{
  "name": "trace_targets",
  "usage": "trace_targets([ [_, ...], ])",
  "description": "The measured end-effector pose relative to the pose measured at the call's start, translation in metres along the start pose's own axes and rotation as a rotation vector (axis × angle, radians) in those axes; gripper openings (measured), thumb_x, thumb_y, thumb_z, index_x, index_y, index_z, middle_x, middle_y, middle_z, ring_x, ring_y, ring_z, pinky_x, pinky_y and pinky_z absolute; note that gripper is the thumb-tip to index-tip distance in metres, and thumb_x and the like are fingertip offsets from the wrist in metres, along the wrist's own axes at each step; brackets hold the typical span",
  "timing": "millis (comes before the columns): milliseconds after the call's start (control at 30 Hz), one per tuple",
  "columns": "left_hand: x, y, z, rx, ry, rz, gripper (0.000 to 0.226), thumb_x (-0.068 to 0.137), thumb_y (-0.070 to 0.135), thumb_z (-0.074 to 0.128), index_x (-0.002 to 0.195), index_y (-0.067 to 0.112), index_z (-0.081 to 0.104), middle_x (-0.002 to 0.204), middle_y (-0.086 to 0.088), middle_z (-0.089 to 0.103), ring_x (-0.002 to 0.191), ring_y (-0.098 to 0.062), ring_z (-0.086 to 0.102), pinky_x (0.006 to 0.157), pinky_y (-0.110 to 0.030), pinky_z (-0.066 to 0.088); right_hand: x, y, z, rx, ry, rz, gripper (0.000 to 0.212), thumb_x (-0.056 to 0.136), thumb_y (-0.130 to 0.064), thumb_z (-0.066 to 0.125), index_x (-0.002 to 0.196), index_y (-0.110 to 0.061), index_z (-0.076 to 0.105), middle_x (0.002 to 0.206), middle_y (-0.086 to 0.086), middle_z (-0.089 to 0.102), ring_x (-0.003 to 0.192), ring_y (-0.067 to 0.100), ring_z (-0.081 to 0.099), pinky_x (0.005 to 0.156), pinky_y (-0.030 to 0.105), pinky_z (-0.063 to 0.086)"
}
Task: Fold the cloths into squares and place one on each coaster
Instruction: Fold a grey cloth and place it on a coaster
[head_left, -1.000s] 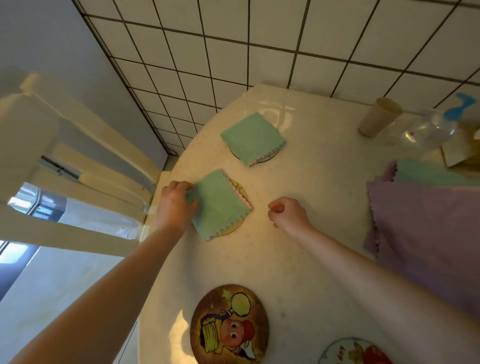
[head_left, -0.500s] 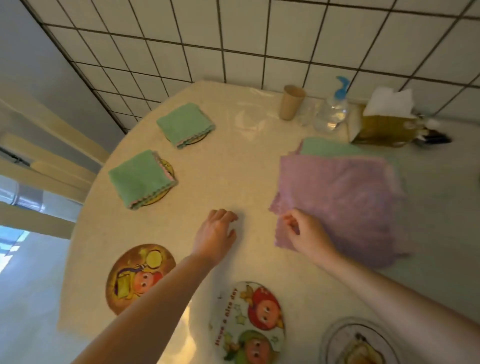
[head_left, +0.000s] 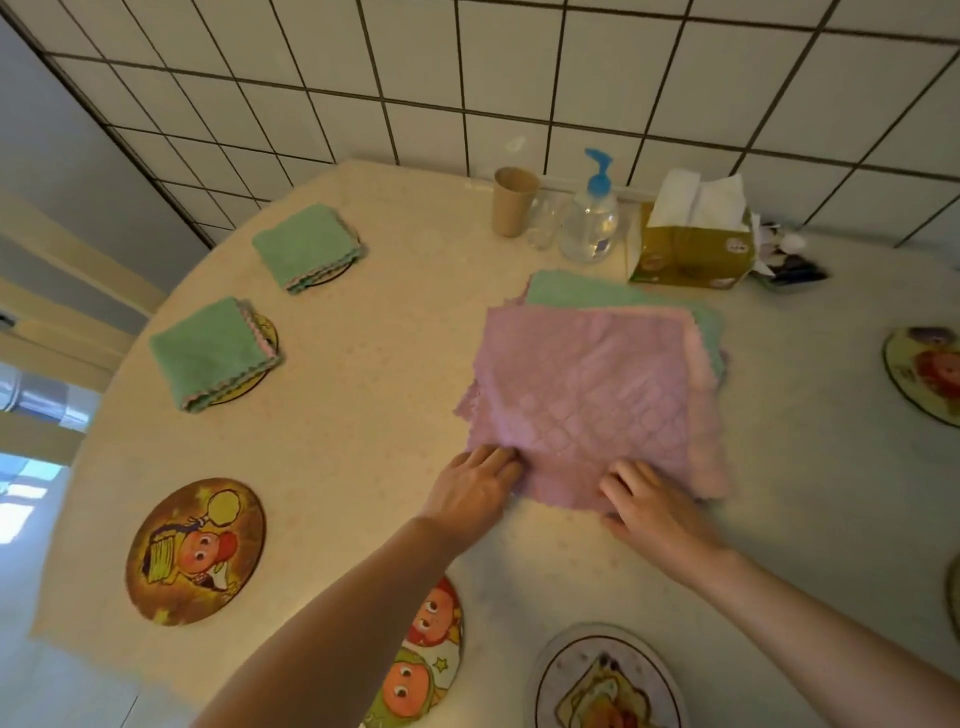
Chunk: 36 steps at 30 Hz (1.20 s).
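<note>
A purple cloth (head_left: 587, 405) lies spread on top of a stack, with a green cloth (head_left: 571, 293) showing beneath its far edge. My left hand (head_left: 475, 491) grips the purple cloth's near left corner. My right hand (head_left: 652, 501) pinches its near edge, fingers curled on top. Two folded green cloths (head_left: 304, 244) (head_left: 210, 351) each lie on a coaster at the left. Bare picture coasters sit near me: a brown one (head_left: 195, 551), one partly under my left arm (head_left: 434, 660), and one at the bottom (head_left: 605, 680).
By the tiled wall stand a paper cup (head_left: 511, 200), a pump bottle (head_left: 592, 218) and a tissue box (head_left: 691, 249). Another coaster (head_left: 924, 371) lies at the right edge. The round table's edge (head_left: 104, 441) curves along the left.
Both hands left the folded green cloth on its coaster and moved right. The right hand took the purple cloth first; now the left hand has joined it at the near edge.
</note>
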<state>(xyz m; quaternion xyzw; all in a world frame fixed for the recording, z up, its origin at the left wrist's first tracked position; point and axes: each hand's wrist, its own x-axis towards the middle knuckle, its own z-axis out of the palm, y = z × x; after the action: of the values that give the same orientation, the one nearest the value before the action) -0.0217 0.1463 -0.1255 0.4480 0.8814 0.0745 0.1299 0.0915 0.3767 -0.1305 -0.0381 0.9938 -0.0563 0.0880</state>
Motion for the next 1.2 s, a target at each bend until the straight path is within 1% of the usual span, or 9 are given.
trace_targets([
  [200,0.015,-0.011,-0.002,0.035,0.043,-0.022,0.027,0.076,0.019,0.039,0.077,0.015,0.066,0.082,-0.001,0.066,0.076,-0.025,0.064,0.052,-0.031,0.054,0.001,0.009,0.002,0.0,0.057,-0.11,0.024,0.075,-0.031,0.069,0.089,-0.015,0.059,0.093,0.001,0.056,0.082,0.02,0.056,0.056,0.03,0.051],
  [333,0.026,-0.008,-0.024,-0.135,0.109,-0.177,0.016,0.085,0.021,0.051,0.093,0.017,0.064,0.094,0.0,0.066,0.095,-0.024,0.058,0.075,-0.038,0.05,0.001,0.004,-0.003,-0.023,0.056,-0.073,0.038,0.067,-0.041,0.076,0.089,-0.018,0.055,0.088,-0.001,0.056,0.076,0.017,0.055,0.056,0.028,0.048],
  [433,0.033,-0.009,-0.039,-0.2,0.177,-0.191,0.014,0.094,0.022,0.05,0.103,0.017,0.06,0.106,0.001,0.061,0.101,-0.024,0.051,0.083,-0.039,0.047,0.006,0.003,-0.01,0.001,0.099,0.012,0.039,0.055,-0.024,0.084,0.083,-0.018,0.058,0.078,-0.003,0.058,0.067,0.017,0.057,0.047,0.025,0.044],
  [533,0.041,-0.007,-0.06,-0.491,0.185,-0.28,0.013,0.093,0.005,0.051,0.099,0.008,0.061,0.098,-0.009,0.061,0.087,-0.027,0.06,0.077,-0.029,0.05,0.012,0.014,-0.023,0.046,0.181,0.108,0.011,0.074,-0.024,0.06,0.078,-0.014,0.062,0.073,0.001,0.061,0.066,0.024,0.061,0.048,0.027,0.041],
  [600,0.045,-0.008,-0.077,-0.655,0.18,-0.409,0.014,0.092,0.001,0.048,0.094,0.006,0.061,0.088,-0.012,0.061,0.07,-0.022,0.064,0.062,-0.02,0.053,0.019,0.025,-0.04,0.219,0.233,0.235,0.015,0.086,-0.015,0.052,0.084,-0.008,0.065,0.079,0.009,0.066,0.073,0.03,0.063,0.055,0.031,0.04],
  [667,0.047,-0.013,-0.092,-0.631,0.236,-0.429,0.014,0.092,0.004,0.05,0.094,0.007,0.063,0.083,-0.007,0.061,0.065,-0.016,0.058,0.053,-0.011,0.042,0.026,0.033,-0.062,0.277,0.263,0.283,0.014,0.09,-0.01,0.054,0.092,-0.007,0.067,0.086,0.012,0.069,0.078,0.033,0.064,0.059,0.032,0.039],
  [867,0.038,-0.037,-0.153,-0.439,0.51,-0.276,0.009,0.091,0.008,0.055,0.095,0.005,0.062,0.083,-0.005,0.06,0.073,-0.018,0.049,0.059,-0.017,0.03,0.053,0.01,-0.133,0.342,0.457,0.258,0.026,0.095,-0.023,0.044,0.109,-0.025,0.065,0.107,0.001,0.07,0.097,0.026,0.064,0.081,0.044,0.051],
  [1067,-0.04,-0.08,-0.188,-0.249,0.714,-0.164,0.009,0.092,0.009,0.055,0.099,0.007,0.06,0.092,-0.006,0.061,0.081,-0.018,0.054,0.072,-0.025,0.042,0.059,-0.073,-0.174,0.431,0.573,0.114,0.035,0.089,0.0,0.045,0.115,-0.013,0.064,0.118,0.005,0.066,0.106,0.025,0.06,0.087,0.041,0.049],
  [1200,-0.119,-0.112,-0.167,-0.167,0.712,-0.153,0.011,0.091,0.009,0.055,0.1,0.009,0.06,0.094,-0.003,0.06,0.083,-0.017,0.054,0.073,-0.029,0.046,0.052,-0.129,-0.158,0.402,0.457,-0.004,0.033,0.09,-0.019,0.042,0.114,-0.016,0.064,0.113,0.003,0.066,0.102,0.022,0.061,0.083,0.034,0.049],
])
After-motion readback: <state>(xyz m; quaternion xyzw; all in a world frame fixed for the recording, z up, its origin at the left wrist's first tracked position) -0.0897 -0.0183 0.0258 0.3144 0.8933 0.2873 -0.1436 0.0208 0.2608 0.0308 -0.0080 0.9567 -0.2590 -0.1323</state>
